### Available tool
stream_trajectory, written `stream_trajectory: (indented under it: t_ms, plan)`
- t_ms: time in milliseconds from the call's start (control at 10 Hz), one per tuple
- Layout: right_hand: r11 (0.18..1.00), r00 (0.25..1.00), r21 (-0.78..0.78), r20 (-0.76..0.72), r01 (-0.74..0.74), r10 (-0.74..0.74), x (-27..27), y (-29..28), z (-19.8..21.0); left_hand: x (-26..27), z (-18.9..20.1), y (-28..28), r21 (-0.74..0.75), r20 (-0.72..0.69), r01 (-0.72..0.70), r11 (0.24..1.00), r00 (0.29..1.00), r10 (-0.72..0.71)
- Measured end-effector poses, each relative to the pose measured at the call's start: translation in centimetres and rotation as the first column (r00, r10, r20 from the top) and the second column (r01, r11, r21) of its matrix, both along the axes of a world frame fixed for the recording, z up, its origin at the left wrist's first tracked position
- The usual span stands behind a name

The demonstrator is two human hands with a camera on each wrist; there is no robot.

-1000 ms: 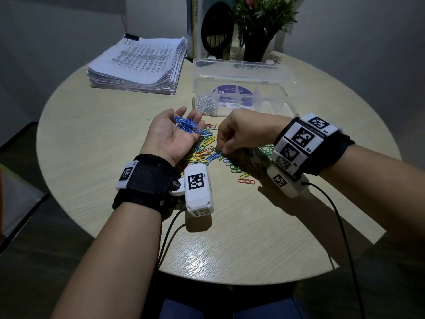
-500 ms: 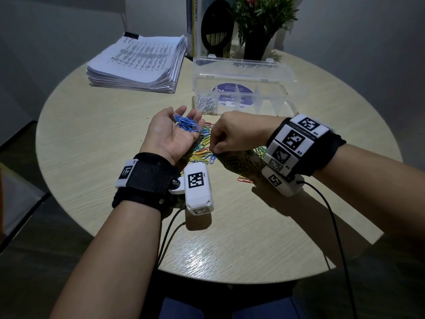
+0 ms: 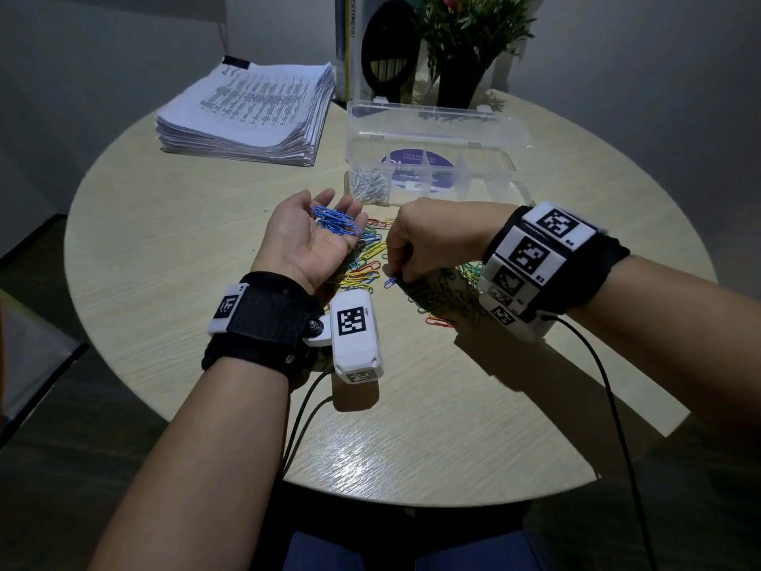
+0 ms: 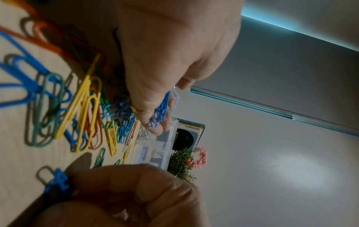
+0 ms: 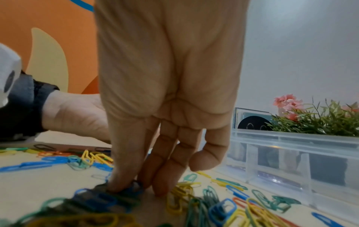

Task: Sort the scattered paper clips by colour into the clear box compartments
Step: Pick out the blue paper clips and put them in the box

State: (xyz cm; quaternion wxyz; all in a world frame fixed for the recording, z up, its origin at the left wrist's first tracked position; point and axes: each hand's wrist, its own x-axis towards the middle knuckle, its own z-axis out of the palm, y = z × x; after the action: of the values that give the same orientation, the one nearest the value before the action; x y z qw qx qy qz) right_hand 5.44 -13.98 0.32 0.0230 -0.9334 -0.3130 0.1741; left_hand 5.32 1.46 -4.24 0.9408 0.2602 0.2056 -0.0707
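Observation:
My left hand [image 3: 304, 245] lies palm up over the table, and a small bunch of blue paper clips [image 3: 335, 223] rests on its relaxed fingers; the left wrist view shows this bunch [image 4: 161, 110] too. To its right, my right hand [image 3: 397, 278] reaches knuckles-up into the mixed pile of coloured clips [image 3: 366, 267]. Its fingertips pinch one blue paper clip [image 3: 389, 281] at the pile's near edge, the same blue clip [image 4: 57, 181] in the left wrist view. The clear box [image 3: 510, 166] stands open behind the hands, with silver clips [image 3: 368, 187] in its leftmost compartment.
A thick stack of printed paper [image 3: 251, 113] lies at the back left of the round table [image 3: 164, 241]. A potted plant [image 3: 461, 43] and a book [image 3: 350, 47] stand behind the box. More green, yellow and red clips [image 3: 438, 321] lie under my right wrist.
My right hand has shifted slightly left along the pile, and a blue clip now shows pinched at its fingertips. The left hand has stayed still with its blue clips.

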Motion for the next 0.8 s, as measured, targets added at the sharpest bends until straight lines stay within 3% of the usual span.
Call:
stream_trajectory:
  t_ms: [200, 300, 600, 800]
  plan:
    - [0.993, 1.000, -0.120, 0.010, -0.022, 0.024, -0.1, 0.0, -0.3, 0.0, -0.1, 0.0, 0.015, -0.001, 0.002, 1.000, 1.000, -0.002]
    - [0.997, 1.000, -0.083, -0.010, -0.007, 0.006, 0.0, -0.1, 0.0, 0.1, -0.2, 0.0, 0.023, 0.001, 0.012, 1.000, 1.000, -0.012]
    - [0.949, 0.993, 0.295, 0.002, 0.108, -0.114, 1.5, 0.9, 1.8, -0.2, 0.0, -0.8, 0.038, 0.028, 0.112, 0.993, 0.993, -0.113]
    - [0.913, 0.982, 0.383, 0.068, 0.137, -0.176, 1.8, 2.3, 1.4, -0.4, 0.1, -1.0, -0.001, 0.057, 0.143, 0.990, 0.988, -0.143]
